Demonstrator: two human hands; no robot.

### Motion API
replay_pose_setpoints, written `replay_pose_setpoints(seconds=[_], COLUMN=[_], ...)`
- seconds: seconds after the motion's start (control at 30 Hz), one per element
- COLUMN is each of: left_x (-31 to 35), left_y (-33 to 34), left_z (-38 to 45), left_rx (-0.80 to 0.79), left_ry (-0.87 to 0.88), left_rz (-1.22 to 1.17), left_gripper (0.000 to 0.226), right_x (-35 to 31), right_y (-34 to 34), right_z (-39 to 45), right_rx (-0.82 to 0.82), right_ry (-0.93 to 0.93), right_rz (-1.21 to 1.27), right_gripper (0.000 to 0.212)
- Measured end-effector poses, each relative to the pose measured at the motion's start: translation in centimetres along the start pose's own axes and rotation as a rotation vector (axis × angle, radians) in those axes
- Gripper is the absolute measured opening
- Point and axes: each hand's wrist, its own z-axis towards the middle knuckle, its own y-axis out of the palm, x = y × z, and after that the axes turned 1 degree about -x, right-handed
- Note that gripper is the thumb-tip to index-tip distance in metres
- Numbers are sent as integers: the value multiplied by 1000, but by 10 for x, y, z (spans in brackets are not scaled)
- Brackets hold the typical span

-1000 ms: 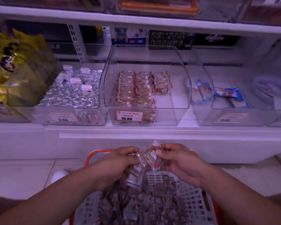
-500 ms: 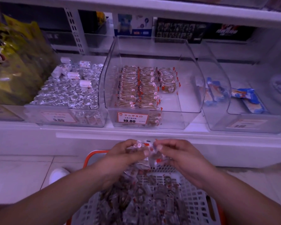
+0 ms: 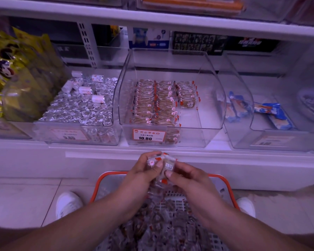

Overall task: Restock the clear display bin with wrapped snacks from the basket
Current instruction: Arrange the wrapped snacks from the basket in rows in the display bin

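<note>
A small stack of clear-wrapped snacks [image 3: 161,163] with red and white marks is pinched between both hands above the basket. My left hand [image 3: 143,175] grips the stack from the left, my right hand [image 3: 186,180] from the right. The orange-rimmed white basket [image 3: 105,176] stands on the floor below, holding many more wrapped snacks [image 3: 152,227]. The clear display bin [image 3: 203,98] sits on the shelf straight ahead, above the hands. Rows of the same snacks [image 3: 152,102] fill its left and middle; its right side is bare. A price tag [image 3: 149,135] reads 10.80.
A bin of silver-foil sweets [image 3: 80,107] stands left of the display bin, with yellow bags [image 3: 11,69] further left. Clear bins with blue packets [image 3: 268,113] are to the right. A shelf board [image 3: 170,19] runs overhead. White shoes [image 3: 67,203] flank the basket.
Both hands have risen with the stack, from just over the basket to near the shelf's front edge. The view has shifted, and the bin looks larger than a second ago.
</note>
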Motion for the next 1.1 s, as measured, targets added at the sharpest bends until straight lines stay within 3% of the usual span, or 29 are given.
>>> replay_pose_setpoints(seconds=[0.23, 0.37, 0.43, 0.53, 0.67, 0.73, 0.9, 1.1], left_x=[-11, 6, 15, 22, 14, 12, 12, 18], left_y=[14, 11, 1, -9, -20, -25, -25, -21], left_z=[-3, 2, 6, 10, 18, 18, 15, 13], left_rx=[43, -130, -137, -76, 81, 138, 144, 248], left_ry=[18, -91, -73, 129, 227, 193, 87, -34], left_rz=[38, -145, 12, 505, 651, 726, 508, 161], left_gripper=[32, 39, 48, 58, 62, 52, 18, 17], right_x=[-5, -10, -14, -20, -20, -19, -18, -21], right_y=[14, 9, 3, -3, -4, -5, -8, -12], right_z=[-1, 1, 6, 10, 10, 10, 12, 18], right_rx=[-80, -215, -226, -229, -195, -151, -187, -156], right_ry=[205, 298, 320, 279, 191, 169, 153, 104], right_rz=[289, 309, 346, 349, 278, 284, 293, 411], right_gripper=[29, 34, 39, 37, 35, 37, 29, 25])
